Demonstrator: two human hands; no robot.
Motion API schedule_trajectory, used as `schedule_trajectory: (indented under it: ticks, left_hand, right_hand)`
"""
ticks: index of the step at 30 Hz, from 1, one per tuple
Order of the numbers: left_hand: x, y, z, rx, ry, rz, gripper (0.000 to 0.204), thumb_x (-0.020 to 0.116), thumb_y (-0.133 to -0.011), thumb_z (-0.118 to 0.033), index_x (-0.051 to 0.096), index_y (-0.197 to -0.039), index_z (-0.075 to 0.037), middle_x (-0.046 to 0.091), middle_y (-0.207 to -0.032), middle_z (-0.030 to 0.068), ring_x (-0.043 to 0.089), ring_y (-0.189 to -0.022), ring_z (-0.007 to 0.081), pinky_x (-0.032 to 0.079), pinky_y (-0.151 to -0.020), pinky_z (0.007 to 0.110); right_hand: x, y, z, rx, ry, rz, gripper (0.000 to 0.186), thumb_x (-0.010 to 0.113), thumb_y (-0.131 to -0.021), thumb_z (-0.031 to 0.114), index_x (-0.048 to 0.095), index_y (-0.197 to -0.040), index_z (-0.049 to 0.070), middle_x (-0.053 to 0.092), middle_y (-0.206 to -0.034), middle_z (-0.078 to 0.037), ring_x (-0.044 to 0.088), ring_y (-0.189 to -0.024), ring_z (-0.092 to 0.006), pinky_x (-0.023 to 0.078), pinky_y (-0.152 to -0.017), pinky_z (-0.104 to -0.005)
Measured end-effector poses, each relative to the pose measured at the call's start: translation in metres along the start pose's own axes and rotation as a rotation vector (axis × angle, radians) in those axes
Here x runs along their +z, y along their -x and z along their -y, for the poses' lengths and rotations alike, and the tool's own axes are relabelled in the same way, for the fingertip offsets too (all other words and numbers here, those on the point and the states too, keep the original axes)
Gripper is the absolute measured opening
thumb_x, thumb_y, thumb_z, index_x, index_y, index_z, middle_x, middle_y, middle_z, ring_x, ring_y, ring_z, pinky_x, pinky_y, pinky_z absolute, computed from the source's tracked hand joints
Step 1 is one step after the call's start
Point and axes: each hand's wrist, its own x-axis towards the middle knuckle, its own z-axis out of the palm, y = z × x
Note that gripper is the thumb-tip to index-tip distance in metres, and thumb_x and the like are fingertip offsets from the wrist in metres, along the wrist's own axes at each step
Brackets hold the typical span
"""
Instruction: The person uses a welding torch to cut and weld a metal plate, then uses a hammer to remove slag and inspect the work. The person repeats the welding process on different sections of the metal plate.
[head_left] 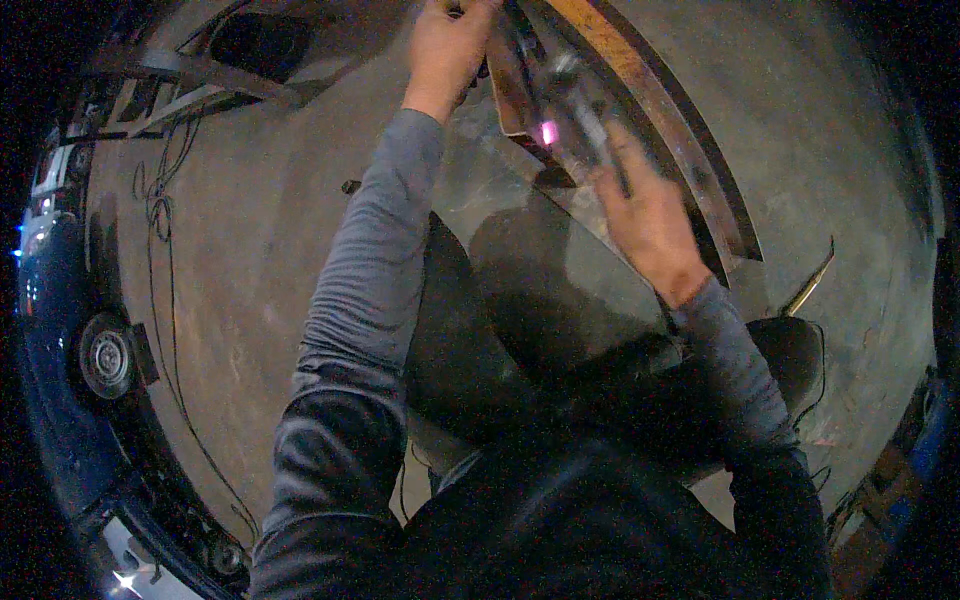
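Both arms reach forward in grey sleeves. The left hand [447, 45] is closed in a grip at the top edge; the right hand [645, 215] curls its fingers, knuckles up.

Left hand [447, 45] at top on steel angle [508, 95], right hand [648, 215] right of it, holding tool [578, 112], cable [160, 260] on floor [260, 240] far left.

Dim concrete floor [250, 260] w/ loose cables [160, 200], dark vehicle w/ wheel [105, 357] at left edge.
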Motion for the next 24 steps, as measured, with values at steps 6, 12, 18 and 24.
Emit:
schedule_trajectory:
  ticks: [6, 12, 18, 24]
  left_hand:
    - [0.003, -0.025, 0.036, 0.019, -0.013, -0.039, 0.041, 0.067, -0.095, -0.038, 0.059, -0.104, 0.001, 0.059, -0.078, 0.0106, 0.053, -0.058, 0.0179, 0.042, -0.047, 0.036]
    - [-0.003, -0.021, 0.027, 0.097, -0.147, -0.137, 0.043, 0.067, -0.094, -0.039, 0.059, -0.105, 0.002, 0.061, -0.079, 0.0125, 0.055, -0.058, 0.0199, 0.043, -0.048, 0.037]
    - [0.002, -0.007, 0.007, -0.108, -0.112, -0.073, 0.053, 0.069, -0.092, -0.04, 0.061, -0.116, 0.007, 0.069, -0.095, 0.0208, 0.065, -0.073, 0.0276, 0.052, -0.062, 0.04]
    - [-0.001, -0.024, 0.031, 0.109, -0.172, -0.076, 0.055, 0.071, -0.091, -0.038, 0.062, -0.118, 0.008, 0.07, -0.103, 0.0251, 0.068, -0.091, 0.0316, 0.053, -0.077, 0.041]
  right_hand:
    - [0.005, -0.003, -0.012, -0.172, -0.008, -0.144, 0.054, 0.059, -0.099, 0.028, 0.048, -0.145, 0.003, 0.06, -0.131, -0.03, 0.058, -0.123, -0.0444, 0.046, -0.103, -0.0413]
    - [0.019, -0.007, -0.019, 0.017, 0.022, 0.013, 0.053, 0.058, -0.099, 0.027, 0.048, -0.145, 0.003, 0.061, -0.127, -0.029, 0.061, -0.12, -0.0424, 0.048, -0.101, -0.0431]
    - [0.001, 0.006, -0.004, -0.242, -0.005, -0.17, 0.053, 0.059, -0.098, 0.028, 0.049, -0.143, 0.002, 0.062, -0.125, -0.03, 0.06, -0.118, -0.0452, 0.048, -0.1, -0.0447]
    - [0.009, -0.009, -0.015, -0.086, 0.032, -0.03, 0.052, 0.057, -0.1, 0.028, 0.049, -0.143, 0.0, 0.059, -0.133, -0.029, 0.055, -0.127, -0.0435, 0.044, -0.106, -0.0428]
